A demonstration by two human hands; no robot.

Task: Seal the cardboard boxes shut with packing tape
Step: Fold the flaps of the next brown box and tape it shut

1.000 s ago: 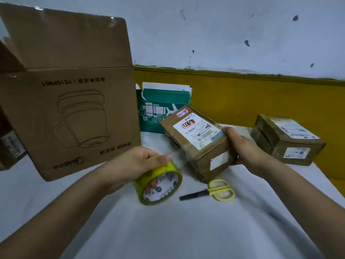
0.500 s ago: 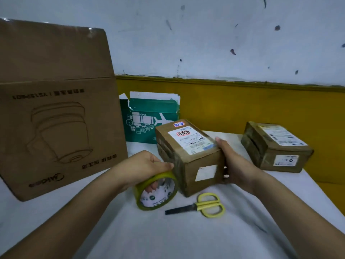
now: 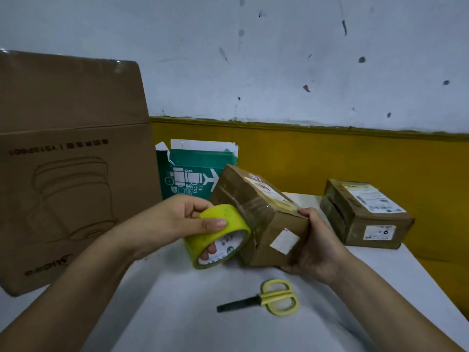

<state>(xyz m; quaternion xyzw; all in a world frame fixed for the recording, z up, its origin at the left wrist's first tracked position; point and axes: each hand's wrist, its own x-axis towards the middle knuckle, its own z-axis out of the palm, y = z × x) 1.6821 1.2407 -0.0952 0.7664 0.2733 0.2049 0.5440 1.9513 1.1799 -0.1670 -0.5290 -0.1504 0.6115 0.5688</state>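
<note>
Small cardboard box (image 3: 264, 214): held above white table (image 3: 177, 321), tilted, labelled top face turned up and away. Brown tape bands already across left end and top edge; white patch on near face. Shipping label on top, print too small to read.

Right hand (image 3: 317, 247): clasped round near right corner of small cardboard box, thumb on upper edge, fingers curled beneath, palm against side face. Grip closed firmly on box.

Left hand (image 3: 177, 222): closed on yellow tape roll (image 3: 218, 236), thumb pressed flat on outer band, one fingertip visible through core, other fingers behind. Roll touching left end of small cardboard box. Whether a strip runs from roll to box: cannot tell.

Yellow-handled scissors (image 3: 264, 299): flat on table, below box, blades closed and pointing left, untouched by either hand.

Second parcel (image 3: 365, 214): resting on table at right, well apart from held box, white labels on top and front, dark tape at edges.

Large brown carton (image 3: 73, 174): standing at left on table, print upside down, rear flap raised, glossy tape along flap edge.

Green printed box (image 3: 190, 174): behind, between large carton and held box, top flaps open.

Backdrop: grey-white wall (image 3: 279, 59) with dark marks, yellow band beneath.
</note>
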